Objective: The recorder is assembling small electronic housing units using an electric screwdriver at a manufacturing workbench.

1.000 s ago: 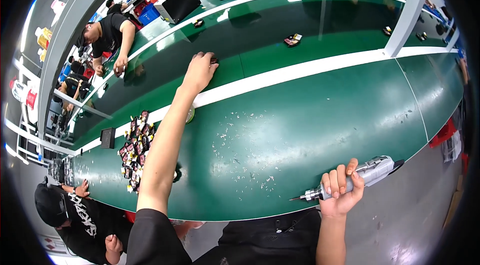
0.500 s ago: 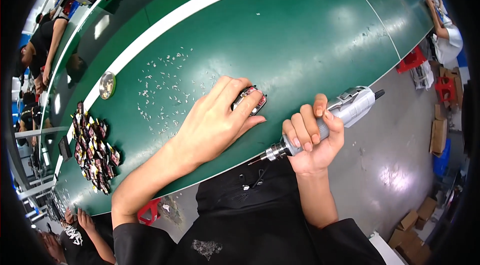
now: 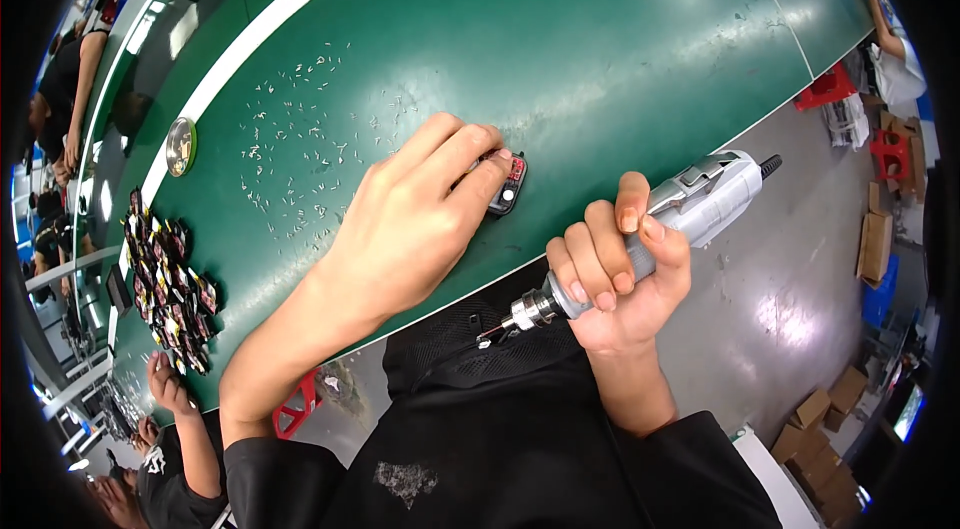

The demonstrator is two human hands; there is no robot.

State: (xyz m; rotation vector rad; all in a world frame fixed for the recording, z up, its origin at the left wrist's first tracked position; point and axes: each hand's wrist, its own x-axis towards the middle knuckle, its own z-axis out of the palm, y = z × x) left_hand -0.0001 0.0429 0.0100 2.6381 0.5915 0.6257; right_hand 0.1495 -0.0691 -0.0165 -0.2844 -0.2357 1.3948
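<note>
My left hand point(image 3: 415, 204) grips a small black device point(image 3: 513, 191) with a red circuit board, resting on the green tabletop. The fingers lie over its left part, so only its right end shows, with a round white spot there. Off the table's near edge, my right hand point(image 3: 630, 279) is wrapped around a grey electric screwdriver point(image 3: 712, 197). The bit of this tool points down and left, in front of my black clothing, away from the device. Many tiny silvery slivers point(image 3: 300, 154), too small to name surely, lie scattered left of my left hand.
A heap of small dark parts point(image 3: 170, 279) lies at the table's left end, near a small round dish point(image 3: 181, 146). A co-worker's hand point(image 3: 168, 384) is beside the heap. Red stools point(image 3: 890, 157) and cardboard boxes point(image 3: 815, 439) stand on the floor to the right.
The view has shifted a little. The screwdriver's bit has dropped lower and to the left. My left hand stays on the device, showing more of its right end. A co-worker's hand has come up by the heap.
</note>
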